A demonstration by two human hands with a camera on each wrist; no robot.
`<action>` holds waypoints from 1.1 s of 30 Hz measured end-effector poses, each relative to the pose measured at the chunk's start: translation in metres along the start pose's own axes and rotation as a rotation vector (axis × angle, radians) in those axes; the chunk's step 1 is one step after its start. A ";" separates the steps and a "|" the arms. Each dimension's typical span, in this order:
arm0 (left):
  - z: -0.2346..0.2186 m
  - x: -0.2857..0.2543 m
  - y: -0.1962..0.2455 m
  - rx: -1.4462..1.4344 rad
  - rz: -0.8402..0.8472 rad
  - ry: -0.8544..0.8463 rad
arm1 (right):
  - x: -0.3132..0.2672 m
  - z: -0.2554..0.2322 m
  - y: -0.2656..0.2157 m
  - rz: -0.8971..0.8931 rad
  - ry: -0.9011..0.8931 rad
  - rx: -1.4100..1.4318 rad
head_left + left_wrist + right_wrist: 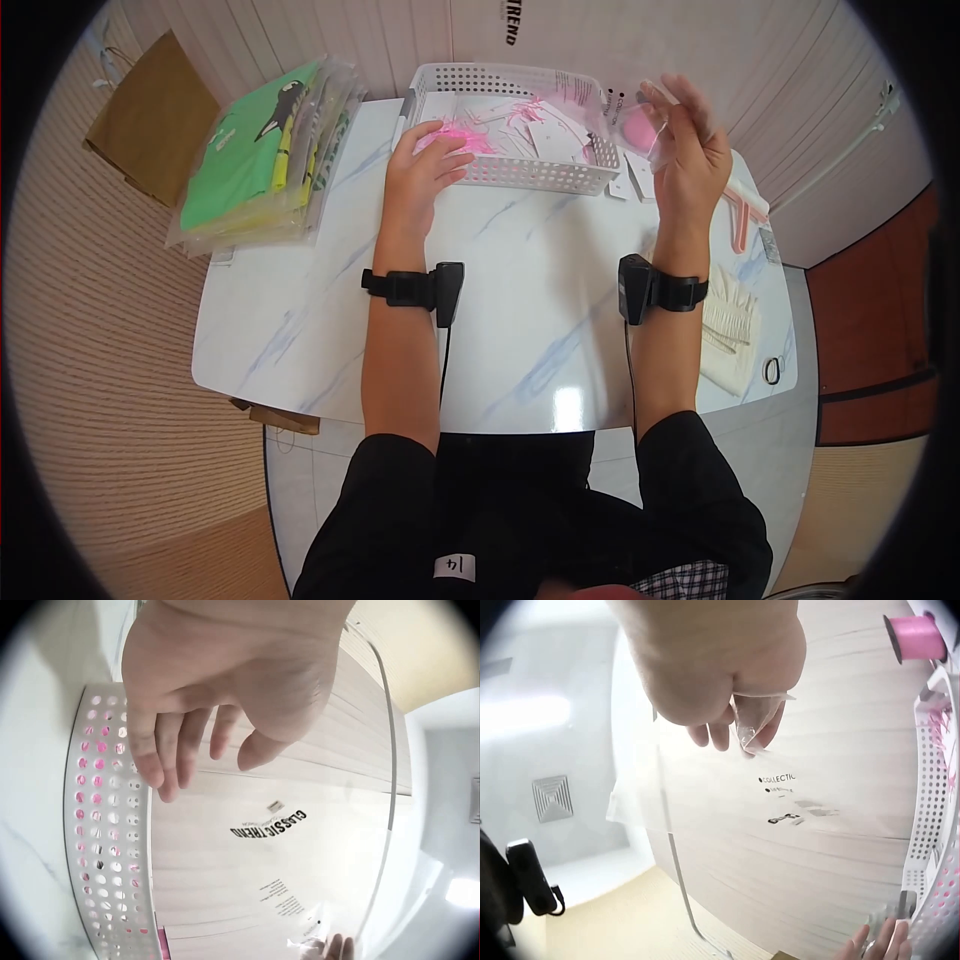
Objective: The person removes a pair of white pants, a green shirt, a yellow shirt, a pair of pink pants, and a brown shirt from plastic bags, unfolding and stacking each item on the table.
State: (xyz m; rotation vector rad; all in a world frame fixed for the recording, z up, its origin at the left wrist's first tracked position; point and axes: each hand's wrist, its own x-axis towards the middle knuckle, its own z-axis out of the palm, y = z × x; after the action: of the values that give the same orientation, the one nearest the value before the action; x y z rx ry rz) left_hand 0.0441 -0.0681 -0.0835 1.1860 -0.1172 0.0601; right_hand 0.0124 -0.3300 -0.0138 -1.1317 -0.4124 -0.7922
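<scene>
Up close, the right hand has its fingers bent and pinching the edge of a clear plastic bag with small black print, lifted off the surface at the right end of the basket; the forearm rises from the near edge with a black wrist camera strapped on. The left hand lies palm down at the near rim of the white perforated basket, fingers loosely spread and gripping nothing, their tips over pink shreds inside. Blur smears the right fingertips in the head view, and something pink behind the bag is too vague to name. The basket also holds white paper pieces mixed with more pink strips. A pink ribbon spool shows at the right wrist view's top corner. Left on the surface sits a stack of clear sleeves with green and yellow sheets; at the right edge, a cream pleated cloth
</scene>
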 end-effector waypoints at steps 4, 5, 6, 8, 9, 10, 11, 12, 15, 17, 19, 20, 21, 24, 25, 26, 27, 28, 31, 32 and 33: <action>0.007 -0.001 0.000 -0.006 0.018 -0.043 | 0.004 -0.011 0.033 0.087 0.118 0.058; 0.008 0.001 -0.001 0.009 0.042 -0.053 | 0.004 -0.013 0.039 0.174 0.142 0.088; 0.009 0.001 -0.003 0.023 0.062 -0.064 | 0.003 -0.017 0.046 0.263 0.169 0.115; 0.011 0.002 -0.008 0.043 0.049 -0.050 | 0.002 -0.036 0.071 0.300 0.186 0.055; 0.011 0.002 -0.009 0.061 0.043 -0.034 | 0.001 -0.048 0.082 0.333 0.197 -0.002; 0.011 0.003 -0.012 0.061 0.040 -0.032 | -0.001 -0.053 0.085 0.337 0.196 -0.003; 0.011 0.003 -0.014 0.099 0.060 -0.015 | -0.002 -0.059 0.089 0.337 0.178 -0.108; 0.011 0.004 -0.016 0.136 0.079 0.001 | -0.003 -0.065 0.092 0.337 0.160 -0.214; 0.010 0.006 -0.020 0.231 0.030 0.020 | -0.002 -0.069 0.075 0.479 0.092 -0.449; 0.005 0.009 -0.029 0.244 0.023 0.031 | 0.000 -0.065 0.057 0.559 0.087 -0.559; 0.003 0.010 -0.035 0.258 0.019 0.041 | 0.000 -0.068 0.052 0.637 0.080 -0.668; 0.003 0.010 -0.038 0.246 -0.002 0.052 | 0.001 -0.075 0.054 0.658 0.065 -0.702; 0.003 0.010 -0.040 0.233 -0.021 0.062 | 0.002 -0.081 0.056 0.677 0.051 -0.737; 0.000 0.011 -0.051 0.236 -0.061 0.060 | 0.002 -0.096 0.072 0.531 0.159 -0.788; 0.000 0.010 -0.054 0.238 -0.062 0.059 | 0.001 -0.097 0.077 0.532 0.160 -0.787; 0.000 0.009 -0.057 0.229 -0.078 0.064 | 0.001 -0.099 0.082 0.483 0.195 -0.804; 0.001 0.009 -0.060 0.220 -0.094 0.070 | 0.001 -0.101 0.087 0.433 0.229 -0.821; 0.002 0.009 -0.064 0.221 -0.095 0.070 | -0.001 -0.101 0.090 0.435 0.229 -0.820; 0.005 0.007 -0.074 0.271 -0.099 0.070 | -0.005 -0.099 0.100 0.437 0.111 -0.778; 0.006 0.007 -0.076 0.279 -0.090 0.060 | -0.006 -0.098 0.101 0.437 0.099 -0.771; 0.007 0.006 -0.077 0.288 -0.080 0.050 | -0.005 -0.097 0.103 0.436 0.088 -0.765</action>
State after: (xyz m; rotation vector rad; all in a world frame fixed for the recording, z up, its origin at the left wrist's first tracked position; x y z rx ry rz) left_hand 0.0580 -0.1037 -0.1508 1.4746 -0.0163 0.0371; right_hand 0.0761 -0.3964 -0.1211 -1.8075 0.2457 -0.6126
